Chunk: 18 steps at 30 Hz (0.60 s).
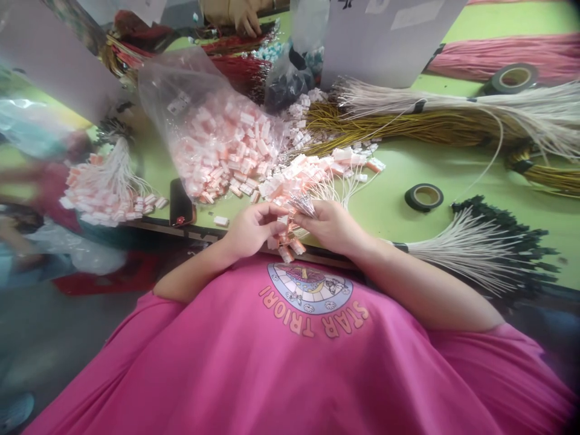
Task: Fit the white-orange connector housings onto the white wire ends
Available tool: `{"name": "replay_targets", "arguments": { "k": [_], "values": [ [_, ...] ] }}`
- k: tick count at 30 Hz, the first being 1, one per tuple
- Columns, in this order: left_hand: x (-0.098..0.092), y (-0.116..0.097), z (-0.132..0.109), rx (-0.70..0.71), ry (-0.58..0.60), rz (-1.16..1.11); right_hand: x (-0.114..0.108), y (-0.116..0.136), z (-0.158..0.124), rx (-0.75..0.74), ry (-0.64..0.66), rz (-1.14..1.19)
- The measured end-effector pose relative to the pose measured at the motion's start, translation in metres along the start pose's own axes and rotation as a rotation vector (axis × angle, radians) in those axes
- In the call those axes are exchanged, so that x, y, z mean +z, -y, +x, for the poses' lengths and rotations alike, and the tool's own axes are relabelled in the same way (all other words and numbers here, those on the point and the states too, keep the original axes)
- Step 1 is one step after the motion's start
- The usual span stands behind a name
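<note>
My left hand is closed with thumb and fingertips pinched at a small pink-and-white connector at the table's front edge. My right hand is wrapped round a bundle of thin wires, whose silvery tips point toward my left hand. Several orange-and-white connectors hang below the fingers, over the edge. Behind the hands lie white wires with pink connectors on their ends. A clear plastic bag spills a heap of loose pink connectors just beyond.
A phone and a connector bundle lie to the left. On the right are a black tape roll, white wires with black ends, yellow wires and another tape roll. Another person's hand is across the table.
</note>
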<state>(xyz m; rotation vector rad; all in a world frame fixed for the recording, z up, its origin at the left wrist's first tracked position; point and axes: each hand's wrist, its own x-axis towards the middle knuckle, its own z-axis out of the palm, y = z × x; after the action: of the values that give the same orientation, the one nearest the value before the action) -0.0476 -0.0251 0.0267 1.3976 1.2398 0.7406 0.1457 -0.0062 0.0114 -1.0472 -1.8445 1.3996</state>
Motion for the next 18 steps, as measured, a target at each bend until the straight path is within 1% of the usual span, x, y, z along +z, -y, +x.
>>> {"name": "replay_targets", "arguments": {
  "k": [2, 4, 6, 9, 12, 16, 18],
  "values": [
    [0.0004, -0.0034, -0.0001, -0.05, 0.015, -0.075, 0.0, 0.0, 0.0002, -0.011, -0.041, -0.042],
    [0.0012, -0.0056, -0.0005, -0.072, 0.016, -0.108, 0.0002, 0.001, 0.0002, -0.006, -0.077, -0.104],
    [0.0027, -0.0062, -0.0006, -0.072, -0.006, -0.098, 0.0008, 0.0028, -0.0002, 0.011, -0.087, -0.156],
    [0.0055, -0.006, -0.0001, -0.061, -0.022, -0.006, 0.0026, 0.0054, -0.0017, 0.049, -0.054, -0.182],
    [0.0059, -0.0049, 0.0001, 0.003, -0.016, 0.123, 0.0039, 0.0062, -0.003, 0.088, -0.036, -0.166],
    [0.0018, -0.0012, -0.0016, 0.128, -0.027, 0.26, 0.0032, 0.0065, -0.0024, 0.063, -0.001, -0.084],
    [0.0004, 0.0003, -0.0024, 0.153, -0.02, 0.291, 0.0032, 0.0067, -0.0016, 0.051, 0.016, -0.063]
  ]
}}
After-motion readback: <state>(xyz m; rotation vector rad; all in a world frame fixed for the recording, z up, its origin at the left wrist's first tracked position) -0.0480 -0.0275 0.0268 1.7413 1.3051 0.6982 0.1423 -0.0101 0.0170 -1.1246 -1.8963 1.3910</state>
